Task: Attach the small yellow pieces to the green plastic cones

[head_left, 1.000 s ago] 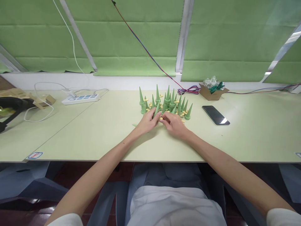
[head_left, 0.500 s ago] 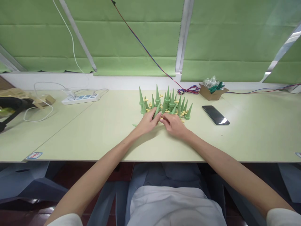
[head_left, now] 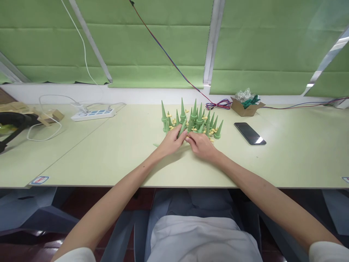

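My left hand (head_left: pixel 172 141) is closed around a green watering spike (head_left: pixel 182 127), a cone whose tip points up and slightly right. Right beside it, my right hand (head_left: pixel 201 144) pinches at the spike's lower end, its fingertips meeting my left thumb. Between the fingertips shows a bit of a small yellow valve (head_left: pixel 187 137), mostly hidden. Directly behind both hands stands a cluster of several more green spikes (head_left: pixel 200 115), upright or tilted, with yellow valves (head_left: pixel 214 131) among them. One green tip (head_left: pixel 156 145) lies left of my left wrist.
A black phone (head_left: pixel 249 133) lies to the right. Behind it are a small cardboard box (head_left: pixel 245 110) with plastic and green material, and a bundled red-blue wire (head_left: pixel 219 104). A white power strip (head_left: pixel 93 115) with cables and a black object (head_left: pixel 16 125) occupy the left side.
Hardly anything differs. My right fingers have shifted very slightly at the spike's lower end, while my left hand keeps its hold.
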`<state>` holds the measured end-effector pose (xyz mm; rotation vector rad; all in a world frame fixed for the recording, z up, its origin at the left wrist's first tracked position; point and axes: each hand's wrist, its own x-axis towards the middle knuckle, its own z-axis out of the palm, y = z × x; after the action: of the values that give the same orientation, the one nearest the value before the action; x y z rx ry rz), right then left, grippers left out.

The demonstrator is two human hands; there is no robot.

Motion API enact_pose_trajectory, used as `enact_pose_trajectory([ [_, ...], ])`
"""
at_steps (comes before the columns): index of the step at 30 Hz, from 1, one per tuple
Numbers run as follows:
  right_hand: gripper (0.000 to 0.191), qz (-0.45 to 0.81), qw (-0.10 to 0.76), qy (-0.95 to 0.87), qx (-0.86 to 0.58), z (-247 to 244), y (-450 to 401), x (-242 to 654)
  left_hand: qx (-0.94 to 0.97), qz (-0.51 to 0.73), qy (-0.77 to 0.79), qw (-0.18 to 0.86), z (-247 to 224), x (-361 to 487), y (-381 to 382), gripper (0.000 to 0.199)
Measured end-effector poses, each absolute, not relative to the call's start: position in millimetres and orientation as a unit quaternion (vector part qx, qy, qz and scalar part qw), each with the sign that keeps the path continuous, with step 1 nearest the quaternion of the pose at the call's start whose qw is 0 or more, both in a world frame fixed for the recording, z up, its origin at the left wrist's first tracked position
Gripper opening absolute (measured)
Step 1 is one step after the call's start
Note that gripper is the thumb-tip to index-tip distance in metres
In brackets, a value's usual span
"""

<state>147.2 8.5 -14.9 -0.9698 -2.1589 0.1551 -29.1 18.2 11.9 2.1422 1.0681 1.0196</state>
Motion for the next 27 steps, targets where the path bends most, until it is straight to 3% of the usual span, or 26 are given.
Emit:
enact_pose_trajectory([
  [14,0.024,0.067,0.363,-0.847,-0.383,-15.4,9.6,147.4,0.803,0.369,0.396,0.251,12.1,-29.5,17.6,0.037],
  [27,0.029,0.124,0.42,-0.808,-0.394,-10.9,9.7,146.5,0.79,0.377,0.405,0.263,17.5,-30.5,18.4,0.037],
])
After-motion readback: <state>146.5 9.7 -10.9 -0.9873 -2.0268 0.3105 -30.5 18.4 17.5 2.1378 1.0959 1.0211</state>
